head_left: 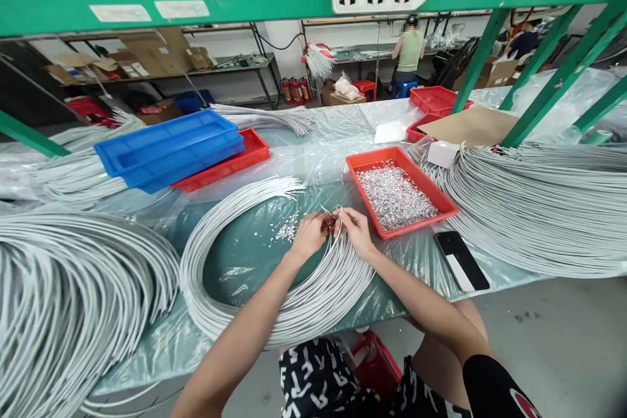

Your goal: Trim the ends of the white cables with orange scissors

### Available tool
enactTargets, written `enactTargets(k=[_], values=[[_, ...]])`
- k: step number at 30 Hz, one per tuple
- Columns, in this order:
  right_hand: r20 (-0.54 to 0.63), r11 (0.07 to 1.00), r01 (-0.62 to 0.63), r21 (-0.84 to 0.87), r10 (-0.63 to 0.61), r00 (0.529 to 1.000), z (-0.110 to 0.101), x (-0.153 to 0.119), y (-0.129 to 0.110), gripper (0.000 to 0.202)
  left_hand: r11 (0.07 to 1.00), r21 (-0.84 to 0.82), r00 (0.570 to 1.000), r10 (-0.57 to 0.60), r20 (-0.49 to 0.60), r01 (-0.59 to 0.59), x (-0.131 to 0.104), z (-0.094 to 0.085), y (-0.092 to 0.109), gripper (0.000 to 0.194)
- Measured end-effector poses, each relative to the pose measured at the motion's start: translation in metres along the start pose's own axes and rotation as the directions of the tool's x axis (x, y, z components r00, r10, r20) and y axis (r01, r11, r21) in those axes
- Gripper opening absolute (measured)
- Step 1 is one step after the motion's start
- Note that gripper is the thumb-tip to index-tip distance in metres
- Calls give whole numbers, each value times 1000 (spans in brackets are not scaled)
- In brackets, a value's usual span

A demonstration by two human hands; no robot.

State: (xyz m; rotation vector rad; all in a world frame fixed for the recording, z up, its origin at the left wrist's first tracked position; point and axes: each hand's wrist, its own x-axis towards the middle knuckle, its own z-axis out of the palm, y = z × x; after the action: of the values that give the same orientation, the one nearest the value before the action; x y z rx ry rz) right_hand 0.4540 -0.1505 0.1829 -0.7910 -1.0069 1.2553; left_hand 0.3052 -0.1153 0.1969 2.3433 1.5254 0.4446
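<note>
Below the near edge of the plastic-covered table (240,251), the wearer's patterned shorts (316,379) show beside a red container (375,362). On the table just above lies the coil of grey cables (318,307), a broad ring with its loose ends fanned out at the far side. Over the ring's right part the two hands work close together. The right hand (356,230) has thumb and fingertips pinched on a grey strand (341,228); the left hand (309,235) is curled at a small dark-and-red item (330,223) — whether its fingers grip it, I cannot tell. White bits (288,228) are scattered just left of the left hand. To the right rest a phone (462,261) and, farther in, a red tray (416,226) of small shiny pieces (394,192). Larger cable bundles flank the coil. Beyond it, left, a blue tray (166,147) overlaps a second red one — and across the room sits a person in a light-green top (409,52).
</note>
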Motion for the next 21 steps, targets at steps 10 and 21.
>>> enactTargets(k=[10,21], values=[[158,980,-111,168,84,984,-10,-1,-3,46,959,284,990,-34,133,-6,14,-30,7,16],[201,956,-244,164,210,957,2,-8,-5,43,892,-446,993,20,-118,-71,-3,-64,-4,31]])
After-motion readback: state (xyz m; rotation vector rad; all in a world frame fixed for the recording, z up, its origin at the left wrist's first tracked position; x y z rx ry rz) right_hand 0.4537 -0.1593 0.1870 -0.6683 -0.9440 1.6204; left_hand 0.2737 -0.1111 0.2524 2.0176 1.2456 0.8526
